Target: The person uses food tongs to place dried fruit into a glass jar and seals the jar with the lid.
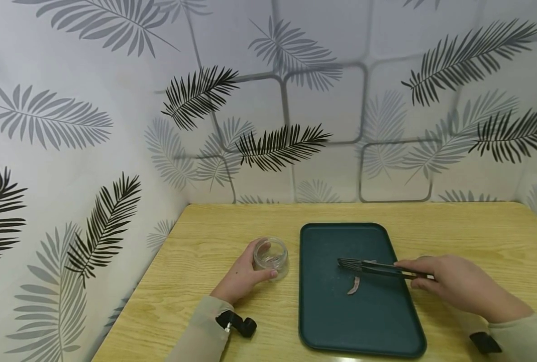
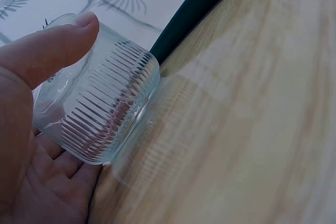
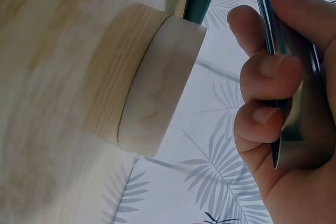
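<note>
My left hand (image 1: 238, 279) holds a small ribbed glass jar (image 1: 275, 269) on the table, thumb on the near side and fingers round the far side. Reddish-brown bits show low inside the jar (image 2: 113, 121) in the left wrist view. Metal tongs (image 1: 381, 269) are gripped in my right hand (image 1: 460, 284), their tips pointing left over the dark green tray (image 1: 327, 322). A thin, curved pinkish strip (image 1: 353, 286) lies on the tray just below the tongs. Another pale bit shows behind the tongs, partly hidden by them.
A pale, round, wood-like disc (image 3: 163, 85) rests on the table under my right hand, mostly hidden in the head view. The wooden table (image 1: 232, 226) meets a leaf-patterned wall (image 1: 322, 166) at the back and left.
</note>
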`<state>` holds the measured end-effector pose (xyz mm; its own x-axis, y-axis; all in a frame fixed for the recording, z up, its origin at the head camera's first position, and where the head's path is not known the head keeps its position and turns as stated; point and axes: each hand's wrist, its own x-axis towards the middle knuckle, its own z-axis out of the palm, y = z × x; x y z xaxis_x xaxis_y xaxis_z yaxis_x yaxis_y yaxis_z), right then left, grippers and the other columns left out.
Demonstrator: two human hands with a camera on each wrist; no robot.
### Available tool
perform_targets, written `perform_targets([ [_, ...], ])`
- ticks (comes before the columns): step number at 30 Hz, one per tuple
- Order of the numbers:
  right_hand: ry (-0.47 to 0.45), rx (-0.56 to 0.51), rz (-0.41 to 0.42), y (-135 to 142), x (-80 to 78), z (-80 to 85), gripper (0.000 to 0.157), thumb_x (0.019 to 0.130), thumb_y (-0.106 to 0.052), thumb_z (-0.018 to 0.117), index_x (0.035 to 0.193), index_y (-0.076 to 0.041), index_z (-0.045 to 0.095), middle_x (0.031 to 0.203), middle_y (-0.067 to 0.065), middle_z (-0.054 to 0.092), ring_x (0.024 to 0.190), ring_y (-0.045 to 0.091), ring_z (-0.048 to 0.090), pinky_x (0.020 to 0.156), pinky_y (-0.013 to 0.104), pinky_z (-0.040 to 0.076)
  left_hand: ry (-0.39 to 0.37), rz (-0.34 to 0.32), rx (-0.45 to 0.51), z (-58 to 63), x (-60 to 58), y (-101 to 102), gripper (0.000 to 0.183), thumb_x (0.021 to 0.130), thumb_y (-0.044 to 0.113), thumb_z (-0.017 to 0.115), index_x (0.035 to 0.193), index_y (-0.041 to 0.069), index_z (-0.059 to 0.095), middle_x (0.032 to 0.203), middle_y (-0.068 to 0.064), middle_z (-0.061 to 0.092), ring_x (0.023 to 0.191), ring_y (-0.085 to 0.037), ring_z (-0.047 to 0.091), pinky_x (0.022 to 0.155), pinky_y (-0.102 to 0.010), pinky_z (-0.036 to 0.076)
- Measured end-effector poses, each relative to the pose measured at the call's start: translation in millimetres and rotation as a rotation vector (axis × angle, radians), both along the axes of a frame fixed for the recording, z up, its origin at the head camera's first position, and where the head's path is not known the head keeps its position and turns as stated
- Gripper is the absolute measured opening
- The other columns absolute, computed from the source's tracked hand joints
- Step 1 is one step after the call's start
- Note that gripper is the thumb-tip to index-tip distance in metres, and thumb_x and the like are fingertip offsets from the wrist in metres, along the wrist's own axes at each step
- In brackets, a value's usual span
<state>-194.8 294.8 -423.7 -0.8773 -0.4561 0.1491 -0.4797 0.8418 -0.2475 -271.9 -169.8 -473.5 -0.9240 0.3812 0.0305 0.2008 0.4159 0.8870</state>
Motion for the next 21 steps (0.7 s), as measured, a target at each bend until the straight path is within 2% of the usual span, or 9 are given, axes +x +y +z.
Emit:
perform_targets([
  [5,0.007,0.002,-0.018,-2,0.7,3.1,0.041,0.092,-0.032,0.075,0.132,-0.027,0.070,0.116,-0.003,0.073,0.101,0.022,0.071,0.079,0.045,0.056,-0.002,0.001,0.004,-0.1,0.4,0,0.089,0.087,0.037,0.082,0.158,0.027,0.030,0.153,0.002,0.044,0.142,-0.021,0.037,0.115,-0.050,0.028],
  [14,-0.008,0.002,0.003,-6,-1.5,8.0,0.040,0.096,-0.037,0.070,0.135,-0.028,0.068,0.118,-0.004,0.072,0.101,0.020,0.071,0.079,0.044,0.057,-0.001,0.009,-0.004,0.4,1.0,0,0.089,0.086,0.037,0.082,0.158,0.028,0.030,0.153,0.001,0.044,0.141,-0.020,0.039,0.115,-0.050,0.029],
  [21,0.005,-0.003,0.010,-14,-3.1,12.6,0.042,0.096,-0.035,0.070,0.137,-0.028,0.066,0.119,-0.003,0.072,0.099,0.017,0.071,0.075,0.041,0.056,-0.005,0.003,0.007,1.9,1.8,0,0.088,0.087,0.037,0.082,0.158,0.027,0.030,0.154,0.000,0.044,0.142,-0.021,0.038,0.114,-0.050,0.029],
])
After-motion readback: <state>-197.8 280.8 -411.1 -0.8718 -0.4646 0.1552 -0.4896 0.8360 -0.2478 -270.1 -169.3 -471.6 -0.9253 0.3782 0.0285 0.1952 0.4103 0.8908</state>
